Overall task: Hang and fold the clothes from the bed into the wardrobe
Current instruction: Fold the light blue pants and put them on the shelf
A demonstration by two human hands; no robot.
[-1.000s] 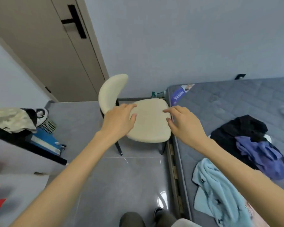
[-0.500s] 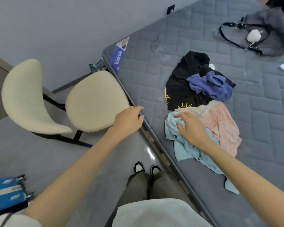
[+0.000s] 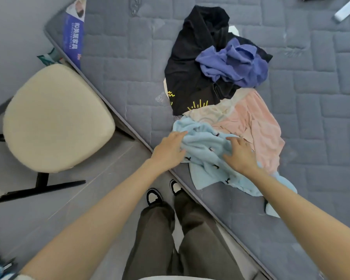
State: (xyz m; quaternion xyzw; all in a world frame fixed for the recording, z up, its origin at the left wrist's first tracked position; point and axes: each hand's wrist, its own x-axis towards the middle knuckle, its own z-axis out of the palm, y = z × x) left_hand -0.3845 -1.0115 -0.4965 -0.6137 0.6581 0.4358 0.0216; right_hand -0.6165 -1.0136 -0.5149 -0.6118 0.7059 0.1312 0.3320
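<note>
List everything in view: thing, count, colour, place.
Quilted grey mattress: 1, grey, right and top.
Crumpled light blue fleece garment: 1, light blue, black marks, mattress near edge.
Crumpled pink garment: 1, pink and cream, right of the blue one.
Black garment with yellow print: 1, black, behind the pink one.
Bunched purple-blue garment: 1, purple-blue, atop the black one.
Cream padded chair with black legs: 1, cream, floor left of mattress.
Flat white strip: 1, white, mattress top right.
Brown trousers: 1 pair, brown, bottom centre.
Black-and-white shoes: 2, black-and-white, by mattress edge.
Left hand: 1, touches blue garment's left edge.
Right hand: 1, rests on blue garment.
</note>
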